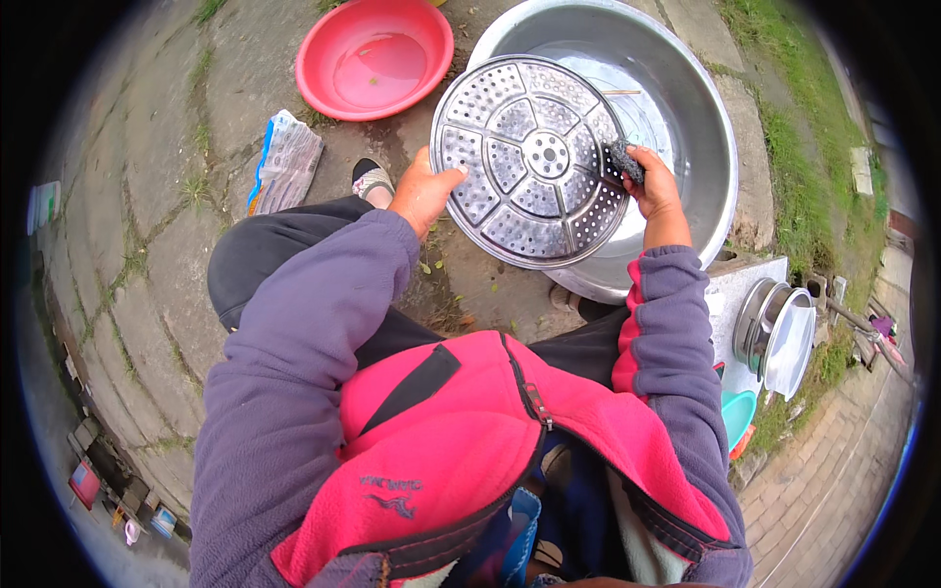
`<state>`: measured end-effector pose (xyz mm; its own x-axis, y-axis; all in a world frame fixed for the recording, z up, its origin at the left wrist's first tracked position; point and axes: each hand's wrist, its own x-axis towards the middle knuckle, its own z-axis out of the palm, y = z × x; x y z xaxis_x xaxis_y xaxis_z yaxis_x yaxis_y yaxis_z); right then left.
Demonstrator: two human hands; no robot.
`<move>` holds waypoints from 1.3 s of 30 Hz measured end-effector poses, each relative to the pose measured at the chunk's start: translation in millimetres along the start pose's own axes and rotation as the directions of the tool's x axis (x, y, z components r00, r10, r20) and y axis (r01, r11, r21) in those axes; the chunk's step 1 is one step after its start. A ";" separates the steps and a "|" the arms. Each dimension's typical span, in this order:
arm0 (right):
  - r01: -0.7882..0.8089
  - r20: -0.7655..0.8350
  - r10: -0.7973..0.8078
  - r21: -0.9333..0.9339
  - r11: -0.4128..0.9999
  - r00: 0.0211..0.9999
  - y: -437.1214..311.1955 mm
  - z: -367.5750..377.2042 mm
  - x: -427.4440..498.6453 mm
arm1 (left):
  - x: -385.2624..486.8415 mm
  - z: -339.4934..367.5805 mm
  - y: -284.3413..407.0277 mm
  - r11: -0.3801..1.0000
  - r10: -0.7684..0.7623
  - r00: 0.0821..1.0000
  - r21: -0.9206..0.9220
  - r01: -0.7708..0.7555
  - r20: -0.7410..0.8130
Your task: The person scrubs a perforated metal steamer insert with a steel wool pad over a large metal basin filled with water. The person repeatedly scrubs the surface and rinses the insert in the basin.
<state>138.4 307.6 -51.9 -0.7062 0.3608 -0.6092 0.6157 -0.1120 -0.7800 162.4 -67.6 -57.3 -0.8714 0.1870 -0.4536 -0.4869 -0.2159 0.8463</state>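
A round perforated metal steamer tray (pixel 548 156) is held tilted in front of me, overlapping the left part of a large metal basin (pixel 702 147). My left hand (pixel 428 189) grips the tray's left rim, thumb on its face and the other fingers hidden behind it. In my right hand (pixel 654 184) is a dark grey scouring pad (pixel 626 160), pressed against the tray's right side. Shallow water lies in the basin, and a thin stick (pixel 622 92) shows beyond the tray's edge.
A red plastic basin (pixel 434 73) with a little water stands at the upper left. Below it lies a plastic package (pixel 288 165). On my right, metal steamer pots (pixel 761 331) rest on a pale slab (pixel 724 290), near a turquoise bowl (pixel 737 415). Grass (pixel 798 176) borders the concrete paving (pixel 162 169).
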 end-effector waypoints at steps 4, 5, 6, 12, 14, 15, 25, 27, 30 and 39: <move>0.002 0.126 -0.006 0.034 0.999 0.992 -8.2 9.4 -12.4 | -2.0 -7.4 22.7 0.952 -0.173 0.985 -0.256 0.168 0.004; -0.015 0.100 0.012 0.022 1.000 0.995 -10.1 11.7 -13.6 | -1.8 -9.7 26.2 0.955 -0.218 0.976 -0.208 0.212 -0.008; -0.020 0.090 0.018 0.015 1.000 0.996 -11.5 14.6 -14.9 | -2.0 -14.3 29.2 0.958 -0.239 0.971 -0.168 0.234 -0.005; 0.039 0.066 -0.035 -0.059 0.997 0.997 -16.3 27.0 -23.7 | 16.1 -30.9 34.1 0.971 -0.166 0.986 -0.172 0.166 0.015; 0.077 0.105 -0.069 -0.075 0.994 0.992 -16.2 31.5 -25.6 | 25.3 -36.5 38.4 0.944 -0.175 0.980 -0.267 0.194 0.094; 0.096 0.068 -0.090 -0.088 0.992 0.994 -14.9 33.8 -24.5 | 29.3 -39.1 40.1 0.927 -0.152 0.976 -0.321 0.196 0.156; 0.069 -0.480 -0.083 -0.047 0.997 0.873 90.9 -0.2 44.8 | 24.3 -43.4 29.6 0.944 -0.140 0.989 -0.306 0.121 -0.039; -0.276 -0.466 -0.307 -0.821 0.500 0.830 122.0 -6.3 50.6 | 19.3 -38.9 28.2 0.957 -0.111 0.990 -0.278 0.084 -0.082; -0.009 -0.289 -0.133 -0.444 0.896 0.948 108.0 -2.7 52.4 | 10.2 -31.9 26.0 0.974 -0.060 0.991 -0.225 0.031 -0.123; 0.534 0.182 -0.502 -0.291 0.794 0.845 -34.0 118.4 -82.0 | -10.2 -38.8 30.3 0.912 -0.409 0.907 0.082 0.402 0.103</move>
<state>134.0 172.2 7.6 -0.9698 0.1927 -0.1492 0.2130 0.3732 -0.9030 154.2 -113.2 -37.8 -0.5849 0.3563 -0.7286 -0.7893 -0.0431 0.6125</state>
